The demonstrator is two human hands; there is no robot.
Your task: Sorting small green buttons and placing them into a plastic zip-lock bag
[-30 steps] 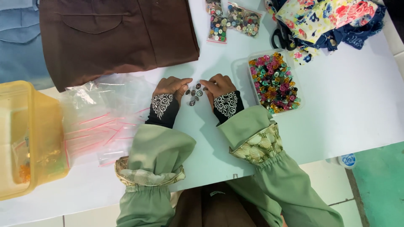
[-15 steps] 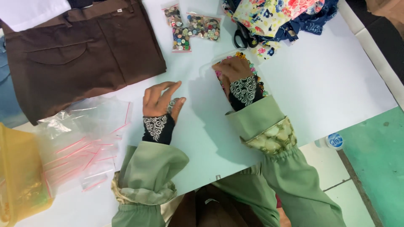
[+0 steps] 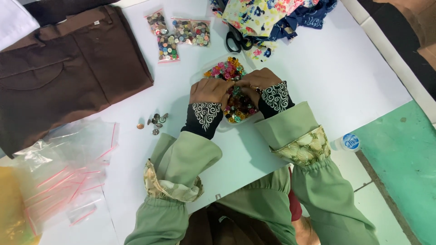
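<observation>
Both my hands rest over a clear plastic tray filled with colourful buttons on a white table. My left hand covers the tray's left side, fingers bent down into the buttons. My right hand sits on the right side, its fingertips meeting the left hand's among the buttons. What the fingers pinch is hidden. A small heap of metal buttons lies loose on the table left of my left wrist.
Brown trousers lie at the upper left. Bags of mixed buttons sit above the tray. Black scissors and flowered cloth are at the top. Empty clear zip bags lie at the lower left beside a yellow container.
The metal buttons that both hands held a second ago now lie loose on the table. First my right hand, then my left, moved onto the tray of colourful buttons.
</observation>
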